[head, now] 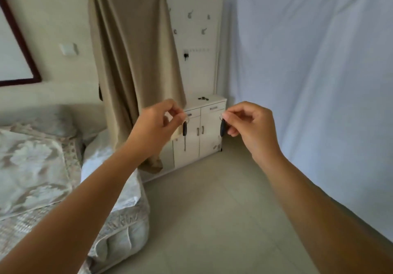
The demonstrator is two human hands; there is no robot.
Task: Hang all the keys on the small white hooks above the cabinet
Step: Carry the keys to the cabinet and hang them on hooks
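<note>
My left hand (157, 122) pinches the ring of a black-headed key (184, 131) that dangles below my fingers. In my right hand (246, 122) a second black-headed key (222, 128) hangs from its ring the same way. Both hands are raised in front of me, some way short of the white cabinet (200, 137). On the cabinet's top lie more dark keys (203, 98). A row of small white hooks (198, 50) runs along the white panel above, and one key (186, 56) hangs from the leftmost hook.
A beige cloth (136, 61) drapes over something tall left of the cabinet. A bed with a patterned cover (42, 178) fills the left. A pale blue sheet (308, 71) covers the right wall. Larger coat hooks (204, 30) sit higher on the panel. Tiled floor lies ahead.
</note>
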